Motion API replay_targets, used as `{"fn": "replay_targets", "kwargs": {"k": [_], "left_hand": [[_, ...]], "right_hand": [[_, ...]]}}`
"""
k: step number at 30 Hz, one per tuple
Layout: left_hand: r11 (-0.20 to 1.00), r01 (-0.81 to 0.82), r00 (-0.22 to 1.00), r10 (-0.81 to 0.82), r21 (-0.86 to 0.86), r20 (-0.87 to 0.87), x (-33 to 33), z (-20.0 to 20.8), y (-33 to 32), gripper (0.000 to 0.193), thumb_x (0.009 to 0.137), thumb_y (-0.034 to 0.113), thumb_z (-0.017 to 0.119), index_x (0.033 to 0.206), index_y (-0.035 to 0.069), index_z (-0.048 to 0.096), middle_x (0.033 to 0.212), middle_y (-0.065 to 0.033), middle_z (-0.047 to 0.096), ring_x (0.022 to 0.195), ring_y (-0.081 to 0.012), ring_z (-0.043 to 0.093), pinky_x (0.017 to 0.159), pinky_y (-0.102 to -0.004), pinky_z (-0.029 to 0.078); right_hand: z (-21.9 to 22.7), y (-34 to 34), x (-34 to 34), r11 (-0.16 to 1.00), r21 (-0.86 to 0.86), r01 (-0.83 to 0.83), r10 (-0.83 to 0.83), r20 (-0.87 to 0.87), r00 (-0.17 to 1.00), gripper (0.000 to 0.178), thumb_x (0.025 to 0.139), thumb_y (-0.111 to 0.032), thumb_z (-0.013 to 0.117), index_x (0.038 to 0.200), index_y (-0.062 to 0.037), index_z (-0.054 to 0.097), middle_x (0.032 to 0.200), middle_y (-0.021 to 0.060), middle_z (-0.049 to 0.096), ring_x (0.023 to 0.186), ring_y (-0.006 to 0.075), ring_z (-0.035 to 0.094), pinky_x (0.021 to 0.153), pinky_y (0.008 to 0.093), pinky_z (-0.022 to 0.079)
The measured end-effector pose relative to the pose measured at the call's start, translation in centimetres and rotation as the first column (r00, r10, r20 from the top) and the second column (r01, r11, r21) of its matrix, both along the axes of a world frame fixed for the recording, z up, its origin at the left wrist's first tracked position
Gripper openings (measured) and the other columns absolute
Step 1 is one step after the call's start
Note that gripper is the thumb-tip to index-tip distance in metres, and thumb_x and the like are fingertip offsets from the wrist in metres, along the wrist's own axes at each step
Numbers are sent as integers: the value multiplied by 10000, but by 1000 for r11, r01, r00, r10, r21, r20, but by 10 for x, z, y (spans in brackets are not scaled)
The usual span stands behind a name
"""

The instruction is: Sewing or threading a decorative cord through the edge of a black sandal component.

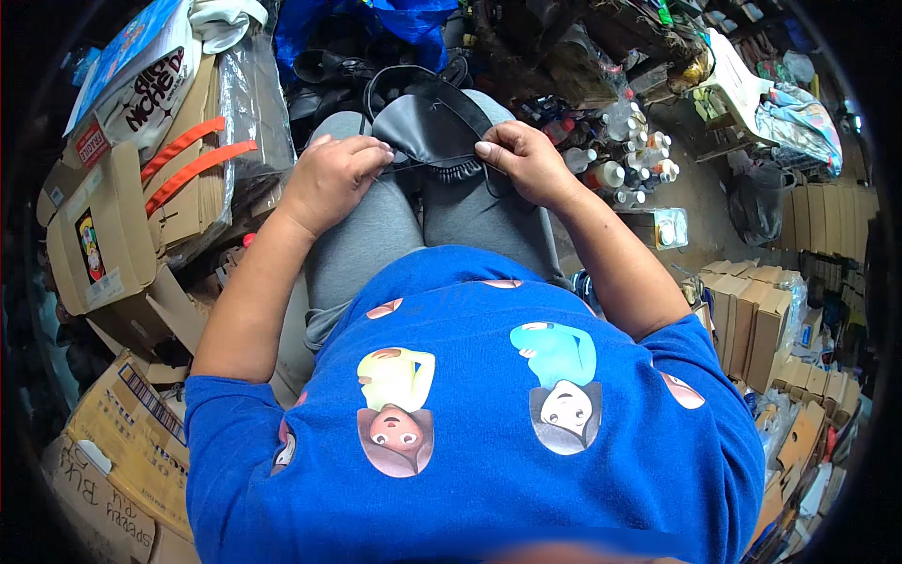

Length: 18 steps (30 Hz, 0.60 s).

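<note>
A black leather shoe upper [425,129] lies across my knees, a row of gathered stitches [458,171] along its near edge. My left hand [335,179] is closed at the left of the leather, and a thin dark thread [406,167] runs from its fingertips to the stitched edge. My right hand [529,162] pinches at the right edge of the upper between thumb and forefinger. Whether a thread is also in that pinch I cannot tell. A dark strand hangs below the right fingers.
Cardboard boxes [108,226] and plastic-wrapped card with orange straps [193,141] stand at my left. More black shoe pieces [329,68] lie beyond my knees by a blue bag [413,21]. At right are several bottles [611,175], a tin [658,228], a white chair [738,70] and stacked boxes [752,305].
</note>
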State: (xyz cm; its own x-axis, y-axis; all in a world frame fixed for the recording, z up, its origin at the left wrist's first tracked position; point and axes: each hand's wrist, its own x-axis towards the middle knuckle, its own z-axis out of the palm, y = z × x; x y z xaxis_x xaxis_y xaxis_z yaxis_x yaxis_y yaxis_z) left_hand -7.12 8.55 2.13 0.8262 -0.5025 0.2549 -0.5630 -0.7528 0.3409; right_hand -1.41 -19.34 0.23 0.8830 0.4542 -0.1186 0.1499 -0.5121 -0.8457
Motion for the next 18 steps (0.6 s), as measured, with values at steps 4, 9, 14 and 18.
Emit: {"fn": "replay_targets", "kwargs": {"k": [4, 9, 14, 18], "left_hand": [[998, -51, 995, 54, -42, 88, -5, 9, -25, 318, 742, 206, 720, 1035, 111, 642, 1035, -41, 638, 901, -219, 625, 733, -332, 452], [999, -42, 999, 41, 33, 22, -6, -6, -68, 362, 692, 276, 749, 960, 81, 605, 854, -76, 594, 760, -252, 591, 668, -358, 434], [995, -26, 998, 32, -99, 57, -9, -11, -83, 319, 704, 238, 733, 931, 66, 588, 811, -86, 575, 738, -260, 583, 659, -358, 425], [993, -68, 997, 70, -94, 12, -13, -15, -76, 274, 749, 225, 709, 932, 58, 591, 835, -85, 584, 744, -265, 587, 662, -359, 429]], "right_hand": [[12, 7, 3, 992, -112, -50, 69, 177, 982, 238, 847, -264, 661, 864, -27, 648, 786, 88, 602, 759, 191, 572, 694, 325, 449], [12, 12, 18, 948, -273, -162, 257, 360, 897, 264, 846, -274, 669, 873, -14, 636, 791, 92, 594, 778, 188, 555, 705, 312, 446], [10, -2, 43, 937, 33, -347, 348, -120, 930, 232, 846, -226, 689, 854, 0, 637, 769, 16, 547, 771, 100, 510, 705, 267, 430], [19, 13, 34, 949, -19, -314, 314, -31, 949, 240, 845, -224, 699, 802, 1, 625, 787, -14, 565, 765, 73, 514, 716, 242, 442]]}}
